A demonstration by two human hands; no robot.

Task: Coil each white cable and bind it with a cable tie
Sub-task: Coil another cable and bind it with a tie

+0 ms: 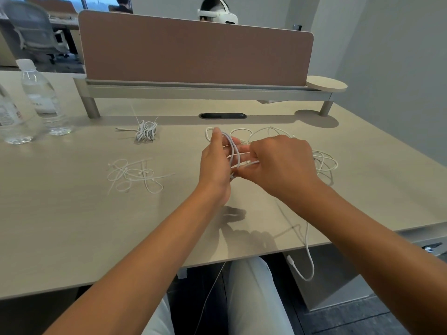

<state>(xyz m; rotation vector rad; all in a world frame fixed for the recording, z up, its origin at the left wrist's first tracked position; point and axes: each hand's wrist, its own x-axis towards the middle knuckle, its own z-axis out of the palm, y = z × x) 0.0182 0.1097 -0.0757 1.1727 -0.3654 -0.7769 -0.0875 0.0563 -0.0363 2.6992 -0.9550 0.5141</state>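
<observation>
Both hands meet above the middle of the pale surface (72, 226). The left hand (215, 163) stands upright with its fingers (217, 136) raised, and several loops of a white cable (233, 151) are wound around them, so this hand holds the coil. The right hand (280, 160) sits just beside it at 3 o'clock, its fingers curled and pinching a strand of the same cable where it leaves the loops. The free end of the cable runs under the right forearm toward 5 o'clock, drops over the near edge of the surface and hangs there with its plug (290, 258) showing.

More loose cables (324, 163) lie tangled on the surface at 3 o'clock of the right hand, and further white loops lie just behind the hands at 12 o'clock. A finished bundle (146, 131), coiled and bound with its tie tails sticking up, rests at 10 o'clock of the hands. A scatter of cable ties (135, 175) lies at 9 o'clock of the left hand, well apart from it.

Two water bottles (41, 93) stand at the far left edge. A brown divider panel (193, 52) runs along the back of the surface.
</observation>
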